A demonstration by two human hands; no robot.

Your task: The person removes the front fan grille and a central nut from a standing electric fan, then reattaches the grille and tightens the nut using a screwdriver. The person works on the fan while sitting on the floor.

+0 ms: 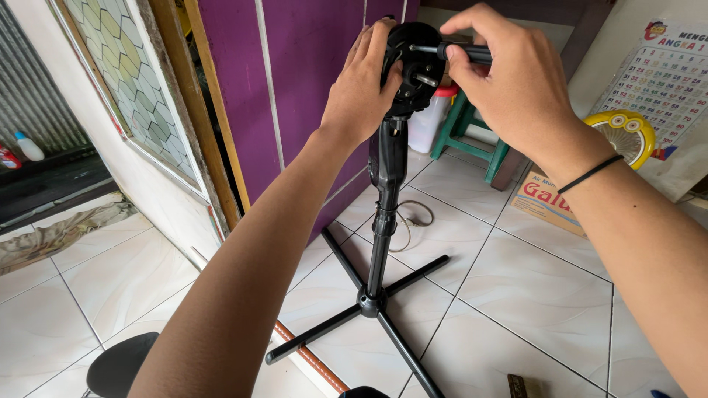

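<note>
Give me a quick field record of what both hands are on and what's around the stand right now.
left hand: cups the black motor head from the side
right hand: pinches the shaft that sticks out of the head
stand: black pole, upright on a cross base
floor: white tiles
behind: purple wall, green stool, white bottle
cable: loose loop beside the pole

Daylit room with a white tiled floor (516,295). A purple wall (310,81) stands behind, a patterned glass window (125,66) in a wooden frame to the left. A green stool (472,136), a cardboard box (546,199) and a wall chart (656,81) sit at right.
</note>
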